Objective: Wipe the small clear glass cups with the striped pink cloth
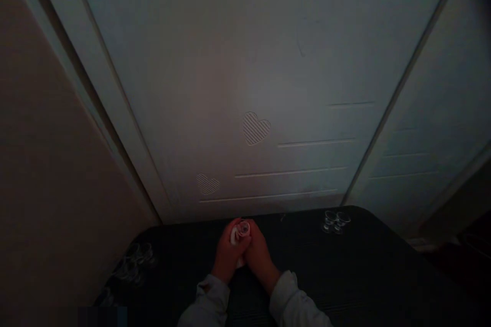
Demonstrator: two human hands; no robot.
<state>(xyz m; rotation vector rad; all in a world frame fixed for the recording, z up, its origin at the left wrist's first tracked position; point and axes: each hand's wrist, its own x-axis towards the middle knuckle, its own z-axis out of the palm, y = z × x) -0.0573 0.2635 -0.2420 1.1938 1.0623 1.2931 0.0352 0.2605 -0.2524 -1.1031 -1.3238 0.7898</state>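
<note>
My left hand point(226, 254) and my right hand point(260, 251) are cupped together over the dark table, fingers wrapped round one small bundle. Out of its top shows the round rim of a small glass point(244, 228), facing up toward me. A white cloth point(233, 235) is tucked against the glass on its left side, and a bit of it also peeks out beneath the hands. Most of the glass and cloth is hidden by my fingers. The light is dim.
On the dark tabletop point(307, 265), two small footed glasses point(336, 222) stand close together at the back right. Several more clear glasses point(134, 264) are grouped at the left edge. Behind the table rises a white panel point(184, 112) with heart patterns.
</note>
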